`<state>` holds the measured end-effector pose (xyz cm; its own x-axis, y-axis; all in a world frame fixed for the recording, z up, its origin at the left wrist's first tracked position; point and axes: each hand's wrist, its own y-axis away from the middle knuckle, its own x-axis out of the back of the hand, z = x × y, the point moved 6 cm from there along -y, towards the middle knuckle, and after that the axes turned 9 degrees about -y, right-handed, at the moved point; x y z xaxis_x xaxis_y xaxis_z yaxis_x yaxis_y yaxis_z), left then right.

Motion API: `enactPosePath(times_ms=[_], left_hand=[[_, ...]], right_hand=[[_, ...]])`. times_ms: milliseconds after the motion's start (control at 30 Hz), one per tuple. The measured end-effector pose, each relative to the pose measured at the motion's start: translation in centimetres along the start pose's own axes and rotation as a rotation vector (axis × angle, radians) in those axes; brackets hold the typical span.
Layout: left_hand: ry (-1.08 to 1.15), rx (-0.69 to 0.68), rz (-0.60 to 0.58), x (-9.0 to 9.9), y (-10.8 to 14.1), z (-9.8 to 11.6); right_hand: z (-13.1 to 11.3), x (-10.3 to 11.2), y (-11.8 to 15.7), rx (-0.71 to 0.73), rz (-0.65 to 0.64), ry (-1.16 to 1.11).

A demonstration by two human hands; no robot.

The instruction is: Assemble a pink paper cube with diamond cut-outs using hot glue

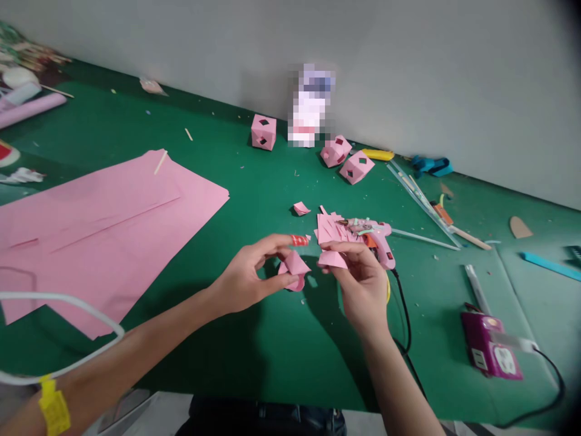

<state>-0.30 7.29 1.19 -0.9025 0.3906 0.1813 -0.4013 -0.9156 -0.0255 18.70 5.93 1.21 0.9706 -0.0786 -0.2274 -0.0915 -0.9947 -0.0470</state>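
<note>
My left hand (261, 269), one finger wrapped in red, pinches a folded pink paper piece (295, 266) made of joined petals. Close by on the right, my right hand (361, 278) holds a smaller curved pink piece (333, 260) between thumb and fingers. The two pieces are apart. Just beyond them a loose folded pink piece (301, 209) lies on the green table (218, 357). A pile of pink paper pieces (329, 227) sits behind my right hand, with a pink glue gun (384, 242) resting partly over it.
Three pink paper polyhedra (264, 132) stand near the wall beside a blurred upright object (311, 106). Large pink sheets (122, 236) cover the left. A white tube (91, 300) crosses above my left forearm. At right are a purple box (490, 345), cables and glue sticks.
</note>
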Motion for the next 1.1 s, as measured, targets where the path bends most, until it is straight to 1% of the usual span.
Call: enactPosePath(times_ms=[33,133,233,333,400,500,633,733,833,967,1100], left_hand=[[-0.011,0.011,-0.037,-0.3,-0.1,0.3],[-0.001,0.063,-0.083,-1.0,-0.3,0.5],[0.060,0.078,-0.064,-1.3,0.0,-0.1],[0.155,0.088,-0.114,-1.7,0.3,-1.0],[0.238,0.117,-0.131,-1.7,0.4,-1.4],[0.399,0.130,-0.134,-1.7,0.3,-1.5],[0.568,0.130,-0.176,-2.1,0.2,-1.4],[0.592,0.168,-0.140,-2.1,0.0,-1.7],[0.526,0.192,-0.079,-1.5,-0.1,-2.0],[0.405,0.163,0.002,-0.6,-0.2,-2.0],[0.409,0.136,0.080,-0.2,-0.1,-1.9]], right_hand=[[0.1,0.3,0.1,-0.004,-0.011,-0.016],[0.2,0.7,0.2,-0.021,-0.048,-0.106],[0.0,1.0,0.3,-0.003,-0.048,-0.154],[-0.1,0.9,0.4,0.000,-0.060,-0.163],[0.1,0.8,0.4,-0.019,-0.041,-0.148],[0.6,1.0,0.5,-0.058,0.008,-0.123],[0.8,0.7,0.6,-0.094,-0.022,-0.194],[0.9,0.4,0.8,-0.128,-0.061,-0.226],[1.0,0.4,0.9,-0.146,-0.078,-0.215],[1.4,0.2,1.0,-0.160,-0.093,-0.181],[1.7,-0.5,1.3,-0.176,-0.156,-0.196]])
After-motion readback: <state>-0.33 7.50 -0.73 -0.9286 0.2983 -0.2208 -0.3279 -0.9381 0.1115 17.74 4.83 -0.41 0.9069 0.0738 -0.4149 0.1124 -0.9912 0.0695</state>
